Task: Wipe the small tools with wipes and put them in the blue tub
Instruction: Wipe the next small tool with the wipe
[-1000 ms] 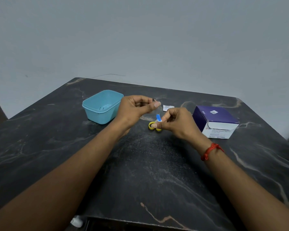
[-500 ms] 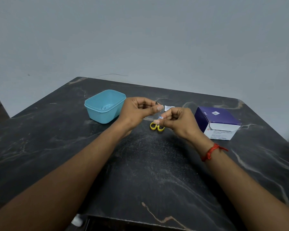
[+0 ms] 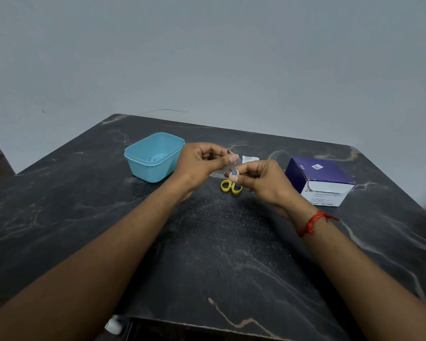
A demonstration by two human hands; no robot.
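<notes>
Blue bit less exposed, hands covering — indistinct

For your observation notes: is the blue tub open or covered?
Open: the blue tub stands upright with no lid, its inside floor visible.

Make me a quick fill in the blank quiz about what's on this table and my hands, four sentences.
1. The scissors have ___ handles.
2. The tub stands on the scissors' ___ side.
3. The red thread is tied round the ___ wrist.
4. The box has a ___ top.
Missing words: yellow, left, right, purple.
</notes>
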